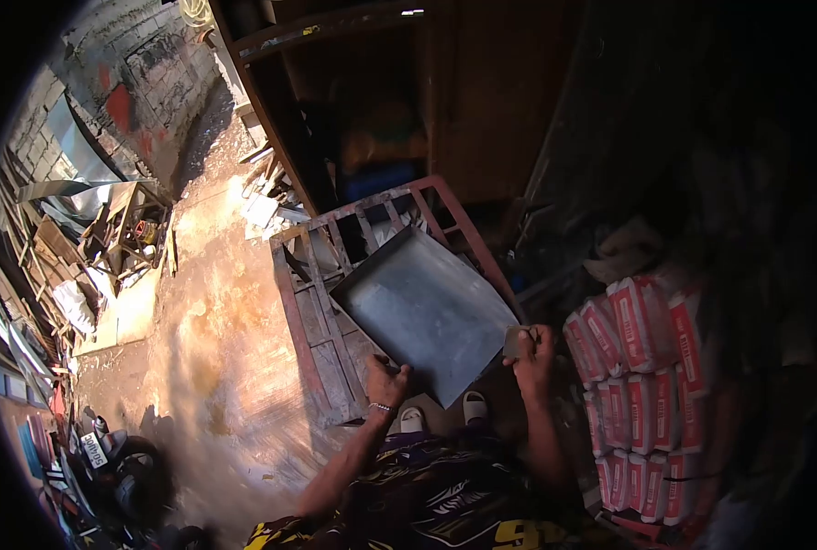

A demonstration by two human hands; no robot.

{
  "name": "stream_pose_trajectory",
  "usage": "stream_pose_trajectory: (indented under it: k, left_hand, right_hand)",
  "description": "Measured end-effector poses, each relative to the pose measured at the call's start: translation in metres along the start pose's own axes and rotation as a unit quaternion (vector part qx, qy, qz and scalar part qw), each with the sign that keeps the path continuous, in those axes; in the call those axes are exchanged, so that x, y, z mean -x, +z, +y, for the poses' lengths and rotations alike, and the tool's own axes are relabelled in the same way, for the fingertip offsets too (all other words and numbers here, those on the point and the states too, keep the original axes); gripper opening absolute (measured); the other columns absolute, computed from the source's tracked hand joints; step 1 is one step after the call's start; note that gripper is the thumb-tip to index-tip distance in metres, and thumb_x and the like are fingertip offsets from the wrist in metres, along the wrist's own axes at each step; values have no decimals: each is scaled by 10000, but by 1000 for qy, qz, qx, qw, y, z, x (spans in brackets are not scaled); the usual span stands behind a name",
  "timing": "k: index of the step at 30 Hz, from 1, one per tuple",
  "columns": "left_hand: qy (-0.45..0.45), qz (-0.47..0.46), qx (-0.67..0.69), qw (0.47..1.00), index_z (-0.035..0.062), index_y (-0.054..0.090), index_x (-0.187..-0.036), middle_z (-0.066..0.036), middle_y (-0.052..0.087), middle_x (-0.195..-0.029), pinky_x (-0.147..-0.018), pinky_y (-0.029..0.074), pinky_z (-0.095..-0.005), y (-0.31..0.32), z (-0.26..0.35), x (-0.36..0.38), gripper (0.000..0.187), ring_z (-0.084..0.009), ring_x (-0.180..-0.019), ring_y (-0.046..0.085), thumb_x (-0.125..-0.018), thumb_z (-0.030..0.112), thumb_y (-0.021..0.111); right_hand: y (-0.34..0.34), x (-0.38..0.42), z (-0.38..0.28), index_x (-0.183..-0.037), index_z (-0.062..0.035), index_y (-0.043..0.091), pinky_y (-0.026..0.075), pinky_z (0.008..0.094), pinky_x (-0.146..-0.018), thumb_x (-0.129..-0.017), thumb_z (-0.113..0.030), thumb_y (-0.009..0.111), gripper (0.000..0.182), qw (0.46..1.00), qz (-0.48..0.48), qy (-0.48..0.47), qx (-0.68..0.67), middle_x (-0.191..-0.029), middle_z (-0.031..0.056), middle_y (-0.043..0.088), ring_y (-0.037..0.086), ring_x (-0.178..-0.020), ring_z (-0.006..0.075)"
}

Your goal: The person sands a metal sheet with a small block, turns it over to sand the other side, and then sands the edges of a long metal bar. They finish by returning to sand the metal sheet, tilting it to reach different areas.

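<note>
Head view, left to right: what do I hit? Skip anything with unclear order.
Motorcycle → left hand → right sandal → right hand → stacked red-and-white packs. Metal tray omitted: it overlaps the left hand's span.

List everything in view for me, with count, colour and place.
Metal tray: one, grey, centre, over the slatted frame
Slatted frame: one, faded red, under the tray
Wrapped packs: more than ten, red and white, stacked at right
Cabinet: one, dark brown, top centre
Scrap pile: one, mixed colours, far left
Motorcycle: one, mostly dark, lower left
Block wall: grey with red patches, top left
Small flat piece: one, brownish, in right fingers
Footwear: two, pale, below the tray
Left hand: one, bare, tray's near-left edge, bracelet on wrist
Right hand: one, bare, beside tray's right corner
</note>
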State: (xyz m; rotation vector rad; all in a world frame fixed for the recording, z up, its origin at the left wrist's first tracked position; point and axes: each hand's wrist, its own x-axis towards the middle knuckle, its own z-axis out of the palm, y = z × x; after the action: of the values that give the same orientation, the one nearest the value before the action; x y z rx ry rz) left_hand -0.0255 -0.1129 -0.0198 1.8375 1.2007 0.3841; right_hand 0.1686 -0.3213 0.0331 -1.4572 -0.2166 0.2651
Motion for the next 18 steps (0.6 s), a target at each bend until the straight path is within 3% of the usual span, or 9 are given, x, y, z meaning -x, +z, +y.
stream_pose_trajectory:
  k: [2,3,6,7,10,12,15,16,18]
  left_hand:
    - [2,-8,53,999,-14,477,-1208,-256,699,-949,-812,552,-482,27,-22,9,476,-414,-887,717,-884,168,774]
    - [7,-13,77,997,-10,469,-1212,-244,705,-940,-797,560,-472,35,-30,8,483,-396,-870,728,-889,161,784]
    - [-137,-190,279,931,-6,487,-1226,-206,719,-927,-738,576,-435,-6,16,28,447,-344,-797,743,-946,197,770]
    - [-96,-283,218,929,-14,510,-1263,-181,726,-914,-700,581,-408,-23,7,21,450,-328,-731,740,-993,260,743]
    - [129,-98,44,986,-15,527,-1322,-173,722,-931,-729,580,-406,-68,-1,7,482,-337,-771,730,-1005,289,723]
    - [122,-17,58,991,11,529,-1376,-187,714,-1040,-782,607,-403,-82,-11,-32,551,-309,-899,738,-1011,375,723]
    - [190,120,-52,973,-3,510,-1416,-256,648,-1203,-924,541,-477,-86,5,-93,641,-371,-1072,663,-961,376,755]
    - [237,168,-97,952,11,504,-1437,-261,636,-1235,-947,531,-501,-76,-2,-120,677,-392,-1108,652,-948,402,761]
    - [210,101,-124,965,50,547,-1404,-235,650,-1214,-935,531,-526,-62,-10,-158,603,-419,-1088,659,-950,396,743]
  right_hand:
    - [10,3,17,-1204,-20,510,569,286,-584,-1099,-203,558,217,998,18,-29,51,-1091,100,610,642,-755,133]
    - [16,6,22,-1236,-7,509,588,304,-672,-1096,-190,551,234,992,21,-51,114,-1108,101,597,657,-836,155]
    - [24,15,25,-1353,-10,560,557,396,-927,-1086,-159,551,306,928,-11,-139,345,-1271,171,657,707,-1024,309]
    - [24,12,29,-1369,-22,569,553,403,-944,-1076,-139,552,316,927,-24,-146,345,-1301,176,662,702,-1069,328]
    - [33,0,34,-1399,-60,605,529,433,-1004,-1048,-96,559,357,914,-45,-178,362,-1385,169,665,672,-1205,347]
    - [44,-18,26,-1399,-89,638,497,464,-1054,-1035,-90,570,370,888,-29,-220,403,-1433,131,654,631,-1293,314]
    - [74,-29,48,-1382,-105,656,441,475,-1109,-1019,-124,600,368,808,-36,-253,531,-1469,82,633,565,-1376,284]
    - [72,-27,73,-1405,-109,636,395,476,-1139,-1010,-154,626,398,772,-139,-276,556,-1510,72,597,515,-1426,267]
    - [89,6,58,-1412,-114,631,388,461,-1142,-1006,-189,626,413,720,-214,-338,567,-1514,63,594,522,-1426,266]
